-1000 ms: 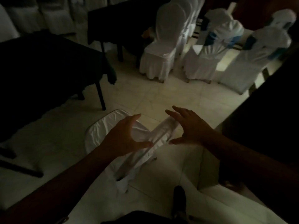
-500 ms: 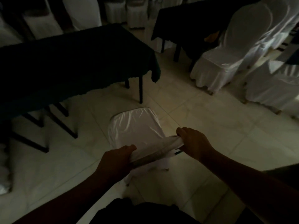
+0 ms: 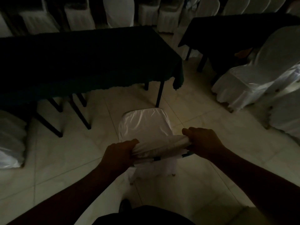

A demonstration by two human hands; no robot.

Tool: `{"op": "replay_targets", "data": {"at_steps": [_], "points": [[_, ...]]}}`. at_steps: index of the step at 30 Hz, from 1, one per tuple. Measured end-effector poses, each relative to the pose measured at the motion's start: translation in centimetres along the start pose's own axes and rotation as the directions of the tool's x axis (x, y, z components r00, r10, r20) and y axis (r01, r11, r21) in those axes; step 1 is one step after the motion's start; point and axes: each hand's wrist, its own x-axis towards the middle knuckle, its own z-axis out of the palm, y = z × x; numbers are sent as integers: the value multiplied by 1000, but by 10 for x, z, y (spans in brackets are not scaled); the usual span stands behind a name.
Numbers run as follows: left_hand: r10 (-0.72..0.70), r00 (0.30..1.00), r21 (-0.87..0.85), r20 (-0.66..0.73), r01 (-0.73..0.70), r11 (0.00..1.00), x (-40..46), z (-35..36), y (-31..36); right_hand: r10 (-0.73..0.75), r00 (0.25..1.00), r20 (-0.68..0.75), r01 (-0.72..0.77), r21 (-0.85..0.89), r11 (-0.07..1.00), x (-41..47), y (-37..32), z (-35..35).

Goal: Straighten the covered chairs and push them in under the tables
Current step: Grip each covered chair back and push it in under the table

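Grip: both clamped on the chair's backrest top, my left hand [image 3: 119, 154] at its left end, my right hand [image 3: 202, 142] at its right.
Chair [image 3: 144, 125]: on the floor just near of the dark table [image 3: 84, 59], not yet under it.
Heading: seat front points far, toward the table's right leg; backrest top runs left-right.
Left to do: push this one in; the covered chairs on the right [image 3: 253, 75] stand away from their table.

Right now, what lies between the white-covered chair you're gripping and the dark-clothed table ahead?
In the head view, only bare pale floor tile separates the chair from the table; one table leg stands near the seat's front edge.
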Motion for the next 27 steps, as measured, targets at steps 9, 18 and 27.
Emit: {"op": "replay_targets", "data": {"at_steps": [9,18,27], "points": [[-152,988,-34,-37,151,988,9,-15,-67,-119,993,2,119,-130,984,84,-33,-19],[-163,979,-91,-120,153,984,23,-26,-135,-104,994,25,107,-217,970,151,-70,-37],[-195,968,-98,-157,181,979,47,-34,-191,-87,995,53,98,-256,962,214,-92,-51]]}}
